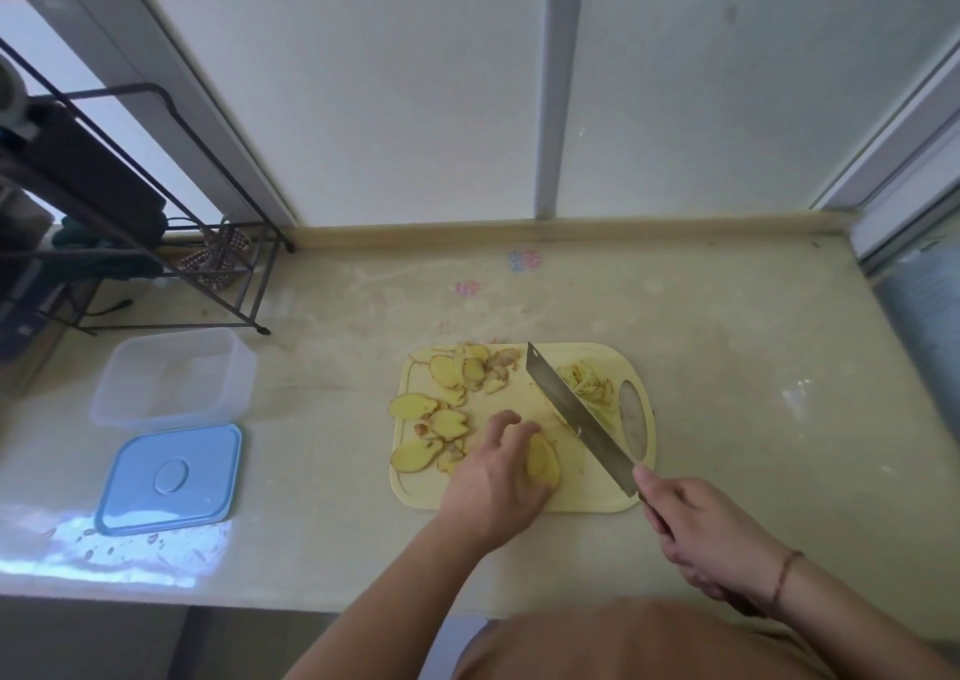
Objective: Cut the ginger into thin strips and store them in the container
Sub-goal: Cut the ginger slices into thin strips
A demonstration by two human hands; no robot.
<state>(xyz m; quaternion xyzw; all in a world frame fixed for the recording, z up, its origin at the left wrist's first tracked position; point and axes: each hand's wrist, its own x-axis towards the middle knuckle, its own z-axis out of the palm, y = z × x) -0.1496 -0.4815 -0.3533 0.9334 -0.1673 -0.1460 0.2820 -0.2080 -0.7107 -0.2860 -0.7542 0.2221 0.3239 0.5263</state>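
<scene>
Gripping the cleaver (576, 414) handle, the right hand (711, 534) is angling the blade across the cutting board (587, 502). On the board's near edge, the left hand (498, 476) is pinching stacked ginger slices (543, 461), likely lining up the next cut into strips. Left of the board, the container (171, 378) is standing open.

A black wire metal rack (171, 222) stands at the far left corner of my beige desk (727, 367), against frosted window panes (363, 107).
</scene>
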